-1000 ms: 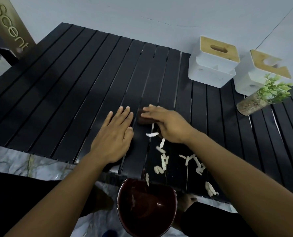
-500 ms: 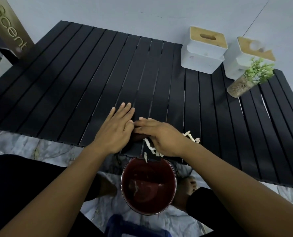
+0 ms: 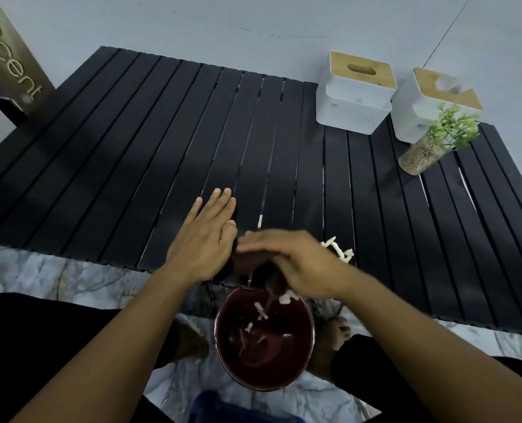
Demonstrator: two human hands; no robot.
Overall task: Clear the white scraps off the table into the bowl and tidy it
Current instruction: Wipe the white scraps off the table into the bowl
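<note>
1. The right grip [image 3: 296,264] is blurred at the counter [image 3: 131,178] edge over a dark thing [image 3: 266,279]; whether it is held cannot be told.
2. The left grip [image 3: 206,239] is laid flat, empty.
3. A clump of white scraps [image 3: 337,251] is seen just right of the right grip and a lone scrap [image 3: 260,221] just beyond it; the bowl [image 3: 284,367] is set below.
4. Anything under it is hidden.

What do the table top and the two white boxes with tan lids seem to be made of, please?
The table top: black slats with gaps between, matt with a faint sheen; painted metal or plastic, cannot tell which. The white boxes: smooth matt plastic, probably. Their lids: tan, likely bamboo or wood.
</note>
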